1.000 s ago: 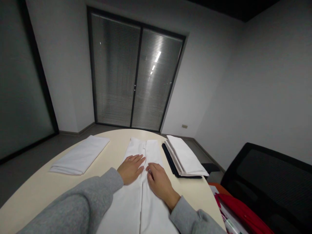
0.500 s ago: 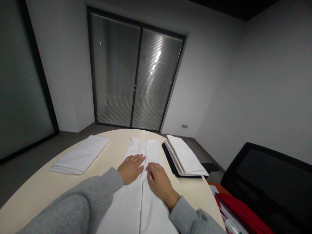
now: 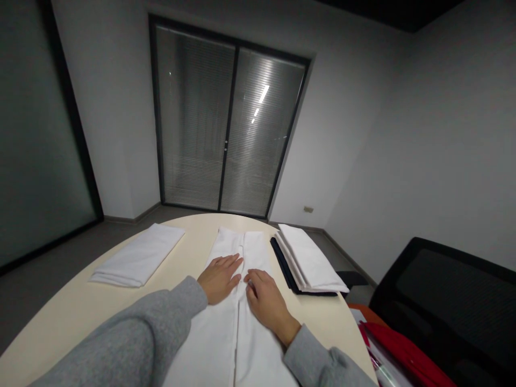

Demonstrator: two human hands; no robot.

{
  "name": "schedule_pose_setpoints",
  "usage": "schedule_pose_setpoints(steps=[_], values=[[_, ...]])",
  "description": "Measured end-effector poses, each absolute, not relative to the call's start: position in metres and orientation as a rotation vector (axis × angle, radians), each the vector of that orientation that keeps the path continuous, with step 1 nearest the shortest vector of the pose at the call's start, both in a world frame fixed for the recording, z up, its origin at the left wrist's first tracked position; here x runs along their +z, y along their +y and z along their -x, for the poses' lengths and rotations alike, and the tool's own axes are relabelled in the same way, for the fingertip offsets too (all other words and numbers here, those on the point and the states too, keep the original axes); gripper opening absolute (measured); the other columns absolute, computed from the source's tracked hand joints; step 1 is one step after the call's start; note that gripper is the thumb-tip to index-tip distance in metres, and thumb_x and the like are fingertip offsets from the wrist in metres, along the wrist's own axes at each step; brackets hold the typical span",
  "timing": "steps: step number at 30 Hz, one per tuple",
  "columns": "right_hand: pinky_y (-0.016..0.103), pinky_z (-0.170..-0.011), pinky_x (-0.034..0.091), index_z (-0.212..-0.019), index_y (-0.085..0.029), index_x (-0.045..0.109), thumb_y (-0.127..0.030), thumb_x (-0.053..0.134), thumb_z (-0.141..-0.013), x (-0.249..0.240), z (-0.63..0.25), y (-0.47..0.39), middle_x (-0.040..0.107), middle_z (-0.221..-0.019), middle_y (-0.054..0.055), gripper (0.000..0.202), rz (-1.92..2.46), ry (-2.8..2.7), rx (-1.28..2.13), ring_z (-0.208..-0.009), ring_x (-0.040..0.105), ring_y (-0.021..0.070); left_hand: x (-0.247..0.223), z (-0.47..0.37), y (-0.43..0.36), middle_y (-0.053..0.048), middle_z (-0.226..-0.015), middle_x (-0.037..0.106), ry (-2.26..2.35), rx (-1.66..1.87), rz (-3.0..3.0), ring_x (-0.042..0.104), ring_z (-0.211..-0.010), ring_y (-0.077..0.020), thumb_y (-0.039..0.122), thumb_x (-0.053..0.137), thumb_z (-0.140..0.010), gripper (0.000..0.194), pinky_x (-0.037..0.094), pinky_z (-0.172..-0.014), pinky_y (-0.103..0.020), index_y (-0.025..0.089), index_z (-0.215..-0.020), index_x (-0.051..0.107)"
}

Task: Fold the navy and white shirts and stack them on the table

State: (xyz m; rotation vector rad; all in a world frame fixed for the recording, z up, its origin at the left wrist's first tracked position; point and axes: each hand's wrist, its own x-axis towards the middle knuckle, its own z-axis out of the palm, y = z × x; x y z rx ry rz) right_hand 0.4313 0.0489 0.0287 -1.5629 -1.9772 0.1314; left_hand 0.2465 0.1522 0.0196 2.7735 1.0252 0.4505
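A long piece of white cloth [image 3: 215, 336] lies in front of me, its two sides meeting along a lengthwise line down the middle. My left hand [image 3: 221, 277] rests flat on its left half, fingers stretched toward the middle line and thumb apart. Just to the right, my right hand [image 3: 268, 303] lies on the right half. Its fingers are bent, with the tips on the cloth by the middle line and the thumb a little apart from them. Neither hand lifts the cloth. Its near end runs out of view at the bottom.
On the round cream table [image 3: 197, 223], a folded white cloth [image 3: 139, 255] lies at the left. At the right, a stack of folded white cloth [image 3: 312, 258] sits on dark fabric [image 3: 284, 263]. Beyond the right edge are red items [image 3: 403, 349] and a black mesh chair [image 3: 451, 301].
The whole view has shifted very slightly, so everything appears a little further right. Both hands keep nearly the same place on the cloth.
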Motion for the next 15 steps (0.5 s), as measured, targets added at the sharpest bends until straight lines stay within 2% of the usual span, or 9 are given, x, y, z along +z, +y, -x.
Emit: schedule_pose_setpoints(steps=[5,7,9,11,13,15], values=[[0.039,-0.100,0.045,-0.104,-0.023,0.062,-0.004,0.051,-0.088,0.027,-0.432,0.050,0.067,-0.109,0.006,0.027,1.564,-1.974,0.130,-0.108,0.059,0.0243,0.017,-0.247,0.154,-0.012,-0.170,0.036,1.016,0.496,-2.761,0.037,-0.154,-0.0273,0.042,0.041,-0.106,0.059,0.029,-0.125,-0.049,0.019,-0.160,0.041],[0.039,-0.101,0.045,-0.105,-0.023,0.062,-0.004,0.052,-0.089,0.027,-0.432,0.050,0.067,-0.109,0.006,0.027,1.559,-1.974,0.129,-0.109,0.059,0.0242,0.019,-0.247,0.154,-0.012,-0.169,0.038,1.003,0.534,-2.743,0.038,-0.153,-0.0279,0.040,0.044,-0.105,0.057,0.031,-0.124,-0.049,0.019,-0.157,0.044],[0.039,-0.101,0.045,-0.106,-0.023,0.063,-0.004,0.052,-0.089,0.026,-0.432,0.050,0.067,-0.110,0.006,0.027,1.554,-1.977,0.128,-0.110,0.059,0.0241,0.023,-0.246,0.152,-0.010,-0.164,0.045,0.956,0.608,-2.724,0.041,-0.150,-0.0267,0.031,0.049,-0.100,0.046,0.033,-0.122,-0.048,0.021,-0.145,0.056],[0.039,-0.101,0.045,-0.106,-0.023,0.063,-0.004,0.053,-0.090,0.026,-0.432,0.051,0.067,-0.110,0.006,0.027,1.551,-1.977,0.127,-0.109,0.059,0.0239,0.028,-0.246,0.149,-0.007,-0.154,0.055,0.872,0.682,-2.723,0.044,-0.145,-0.0250,0.017,0.052,-0.093,0.036,0.035,-0.120,-0.046,0.025,-0.125,0.066],[0.039,-0.101,0.045,-0.107,-0.023,0.063,-0.004,0.053,-0.090,0.025,-0.433,0.051,0.067,-0.110,0.005,0.027,1.549,-1.973,0.127,-0.109,0.059,0.0239,0.033,-0.247,0.147,-0.003,-0.143,0.062,0.794,0.703,-2.731,0.048,-0.138,-0.0246,0.008,0.051,-0.086,0.035,0.037,-0.116,-0.047,0.027,-0.108,0.070],[0.039,-0.102,0.045,-0.108,-0.023,0.063,-0.004,0.052,-0.090,0.025,-0.433,0.051,0.067,-0.111,0.005,0.028,1.549,-1.970,0.129,-0.109,0.059,0.0241,0.035,-0.247,0.146,-0.002,-0.138,0.065,0.765,0.681,-2.727,0.048,-0.135,-0.0257,0.006,0.051,-0.084,0.036,0.037,-0.113,-0.049,0.028,-0.102,0.072]])
